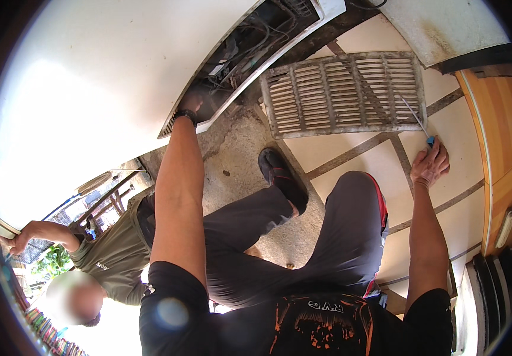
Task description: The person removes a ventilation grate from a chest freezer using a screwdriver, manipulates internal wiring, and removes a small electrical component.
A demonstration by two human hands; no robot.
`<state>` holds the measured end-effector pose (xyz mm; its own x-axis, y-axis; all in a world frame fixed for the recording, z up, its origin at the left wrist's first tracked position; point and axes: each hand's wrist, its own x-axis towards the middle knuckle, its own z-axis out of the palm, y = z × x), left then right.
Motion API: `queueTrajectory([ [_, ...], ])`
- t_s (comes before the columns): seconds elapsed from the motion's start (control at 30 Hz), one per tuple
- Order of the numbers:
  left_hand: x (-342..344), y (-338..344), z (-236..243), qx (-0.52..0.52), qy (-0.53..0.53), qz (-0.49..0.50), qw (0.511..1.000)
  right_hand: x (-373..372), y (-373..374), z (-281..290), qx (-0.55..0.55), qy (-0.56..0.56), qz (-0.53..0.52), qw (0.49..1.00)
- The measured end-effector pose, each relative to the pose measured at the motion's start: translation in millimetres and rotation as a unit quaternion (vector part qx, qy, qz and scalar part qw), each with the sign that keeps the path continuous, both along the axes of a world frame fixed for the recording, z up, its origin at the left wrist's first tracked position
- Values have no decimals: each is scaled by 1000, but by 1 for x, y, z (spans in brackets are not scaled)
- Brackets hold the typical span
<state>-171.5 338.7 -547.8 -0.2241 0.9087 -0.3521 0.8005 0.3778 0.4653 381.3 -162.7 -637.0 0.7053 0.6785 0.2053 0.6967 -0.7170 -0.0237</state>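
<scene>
White panels of a big machine (119,65) fill the view from nine to nearly twelve o'clock, and its lower end is open on dark wires (241,44). The left hand (192,104), at eleven o'clock, reaches inside this opening up to a black wristband (186,115); it is dim in there, so whether its fingers are spread or pinching something, I cannot tell.

At three o'clock the right hand (430,163) is low over the tiled floor (342,157), its fingers closed around the blue handle of a screwdriver (430,141). The thin shaft points toward eleven o'clock, its tip over the near right part of a dirty slatted grille (330,95); whether it touches the slats is unclear. That grille lies flat between one and two o'clock, just beside the open end of the machine.

One black shoe (284,181) is planted near the middle of the view, on rough grey ground (232,157). Toward eight o'clock a second person (110,255) in an olive shirt has a hand (27,233) at the machine's far edge. A striped wooden cupboard (505,130) stands near three o'clock, beyond the right hand.
</scene>
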Motion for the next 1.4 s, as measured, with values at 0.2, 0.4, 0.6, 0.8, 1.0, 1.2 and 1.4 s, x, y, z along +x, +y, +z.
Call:
queueTrajectory([
  [0.2,41,-19,14,-27,-116,95,988,5,-6,0,-9,-9,-3,1000],
  [0.4,28,-16,32,-20,-141,136,980,-1,1,-2,-9,0,-5,1000],
  [0.6,22,-12,24,-19,-155,142,978,-2,1,-2,-12,6,-6,1000],
  [0.8,23,-10,19,10,-160,142,977,0,-1,-4,2,-3,4,1000],
  [1.0,19,-8,15,6,-140,150,979,-2,-1,-3,-17,-5,-10,1000],
  [1.2,21,-10,17,-17,-125,121,985,-1,-1,-6,-25,10,-17,999],
  [1.4,19,-8,6,-48,-132,87,986,1,-8,-6,-16,7,-16,1000],
])
